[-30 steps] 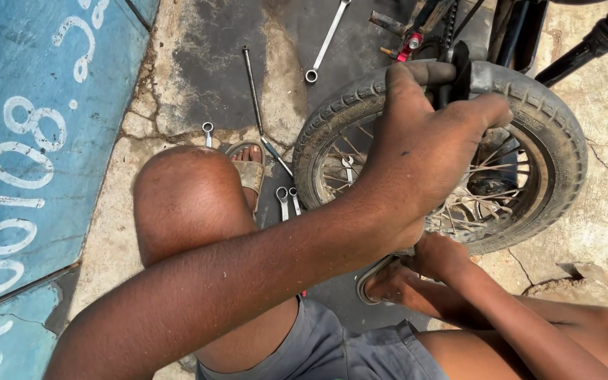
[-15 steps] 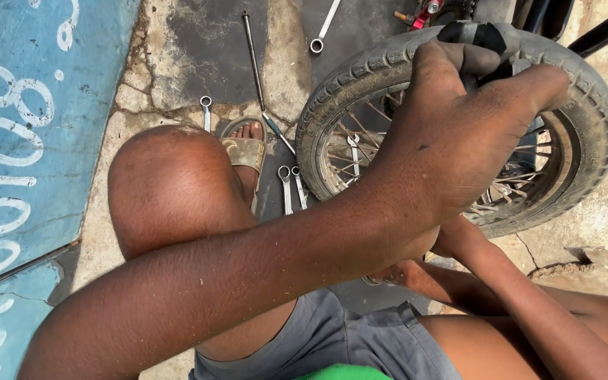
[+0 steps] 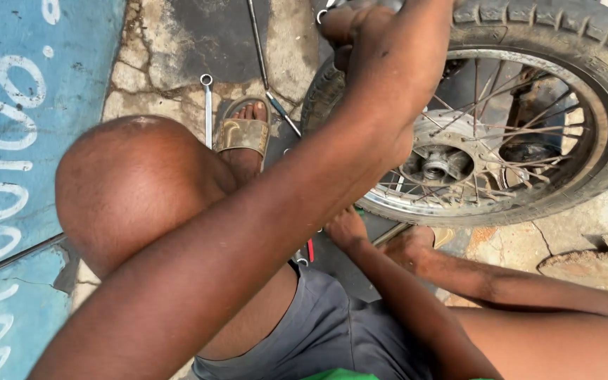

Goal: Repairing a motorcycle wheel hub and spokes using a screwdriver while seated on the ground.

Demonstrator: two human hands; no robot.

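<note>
shorts: grey fabric shorts [image 3: 325, 331] with a sliver of green shirt hem at the very bottom edge, closest to the camera.
knee: the person's bent bare knee [image 3: 131, 183] fills the lower left, squatting pose.
right hand: right hand [image 3: 348, 229] sits low, just under the wheel rim, fingers curled. It's tucked behind the left forearm, so can't really tell if it's gripping something.
left hand: left hand [image 3: 378, 35] reaches up across the frame and is clamped around the top of the tyre, fingers wrapped over the tread.
wheel: dusty black rubber motorcycle tyre on a spoked metal wheel [image 3: 529, 112], standing upright on the ground on the right, hub and spokes clearly showing, pretty grimy.
foot: foot in a worn tan sandal [image 3: 244, 134] planted just left of the wheel.
tools: a long silver ring spanner [image 3: 207, 105] lies on the concrete beside the sandal, and a thin metal rod [image 3: 262, 53] runs further up.
ground: cracked concrete floor [image 3: 156, 56] with a dark oily patch; blue painted panel with white markings [image 3: 29, 105] far left.
</note>
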